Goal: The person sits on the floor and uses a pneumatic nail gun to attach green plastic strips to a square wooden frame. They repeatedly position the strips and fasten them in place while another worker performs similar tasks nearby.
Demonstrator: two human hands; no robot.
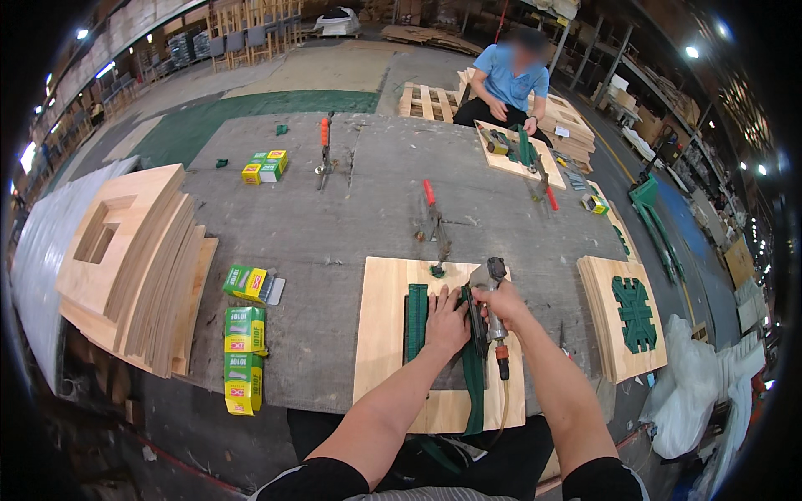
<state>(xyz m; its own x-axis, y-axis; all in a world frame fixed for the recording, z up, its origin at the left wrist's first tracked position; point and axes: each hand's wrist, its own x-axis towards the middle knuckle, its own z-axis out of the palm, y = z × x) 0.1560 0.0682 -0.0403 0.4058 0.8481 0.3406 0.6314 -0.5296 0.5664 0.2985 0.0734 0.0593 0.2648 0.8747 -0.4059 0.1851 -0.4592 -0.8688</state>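
Observation:
A pale wooden panel with a cut-out lies on the workbench in front of me. One green webbing strap runs along the left of the cut-out, and a longer strap hangs over the panel's near edge. My left hand lies between them with its fingers stretched out, against the longer strap. My right hand is wrapped round a pneumatic staple gun, whose nose is close to that strap beside my left fingers. From the gun's orange fitting, an air hose runs down toward my lap.
A red-handled clamp touches the panel's far edge. Green-and-yellow staple boxes stand at left, near stacked wooden panels. Another stack, topped by woven green webbing, is at right. Across the bench a co-worker handles another panel.

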